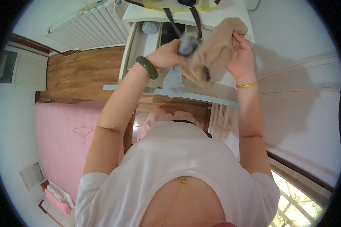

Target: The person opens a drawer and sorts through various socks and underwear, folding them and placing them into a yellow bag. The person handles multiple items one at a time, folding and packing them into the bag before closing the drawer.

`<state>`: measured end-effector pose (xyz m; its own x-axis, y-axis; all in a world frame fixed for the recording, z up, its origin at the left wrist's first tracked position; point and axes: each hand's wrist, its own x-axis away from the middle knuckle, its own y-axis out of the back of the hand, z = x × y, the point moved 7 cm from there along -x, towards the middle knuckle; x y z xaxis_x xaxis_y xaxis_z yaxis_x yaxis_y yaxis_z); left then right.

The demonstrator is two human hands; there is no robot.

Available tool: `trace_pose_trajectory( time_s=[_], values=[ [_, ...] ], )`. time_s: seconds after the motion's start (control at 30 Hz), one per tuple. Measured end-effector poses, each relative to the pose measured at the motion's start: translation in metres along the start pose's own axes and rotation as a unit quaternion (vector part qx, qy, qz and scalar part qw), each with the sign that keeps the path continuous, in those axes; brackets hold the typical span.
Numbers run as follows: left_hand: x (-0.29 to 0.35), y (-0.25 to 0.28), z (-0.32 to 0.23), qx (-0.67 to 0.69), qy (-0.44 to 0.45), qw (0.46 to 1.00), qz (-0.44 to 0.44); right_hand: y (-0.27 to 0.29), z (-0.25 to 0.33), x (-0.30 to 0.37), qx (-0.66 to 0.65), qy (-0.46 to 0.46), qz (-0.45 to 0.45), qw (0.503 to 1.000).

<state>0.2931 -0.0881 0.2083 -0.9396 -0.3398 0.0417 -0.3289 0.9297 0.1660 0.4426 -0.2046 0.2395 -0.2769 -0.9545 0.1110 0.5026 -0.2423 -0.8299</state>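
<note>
Over an open drawer [141, 51], my two hands are raised with soft cloth items between them. My right hand [243, 58] grips the right side of a beige cloth piece [216, 49], thumb and fingers closed on its edge. The beige cloth is crumpled and has a dark spot low on its front. My left hand [166, 55] is closed on a fuzzy grey cloth [188, 44], touching the beige cloth's left side; motion blurs this spot. Below the left fingers hangs a pale blue-grey cloth [173, 81]; whether it joins the grey one, I cannot tell.
Inside the drawer lie a pale grey bundle [150, 27] and dark items [171, 33]. On the white cabinet top [144, 13] sits a yellow bag [168, 4], its dark straps [195, 22] hanging into the drawer. A pink bed [68, 132] stands left, a white wall [291, 68] right.
</note>
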Motion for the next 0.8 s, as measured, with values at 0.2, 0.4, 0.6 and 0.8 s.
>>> trace_pose_trajectory(
  time_s=[0.2, 0.4, 0.6, 0.8],
  values=[
    [-0.016, -0.047, -0.061, 0.175, -0.103, 0.979, 0.033, -0.009, 0.019, 0.03, 0.139, 0.128, -0.093, 0.978],
    [-0.019, -0.056, -0.048, 0.106, -0.052, 0.992, -0.04, -0.028, 0.023, 0.015, 0.14, 0.214, -0.111, 0.96],
    [-0.006, -0.037, -0.043, 0.111, -0.026, 0.99, -0.082, -0.041, 0.021, 0.009, 0.222, 0.228, -0.059, 0.946],
    [0.016, -0.038, -0.062, 0.433, -0.05, 0.9, -0.018, -0.093, -0.002, 0.032, 0.724, 0.515, -0.005, 0.459]
  ],
)
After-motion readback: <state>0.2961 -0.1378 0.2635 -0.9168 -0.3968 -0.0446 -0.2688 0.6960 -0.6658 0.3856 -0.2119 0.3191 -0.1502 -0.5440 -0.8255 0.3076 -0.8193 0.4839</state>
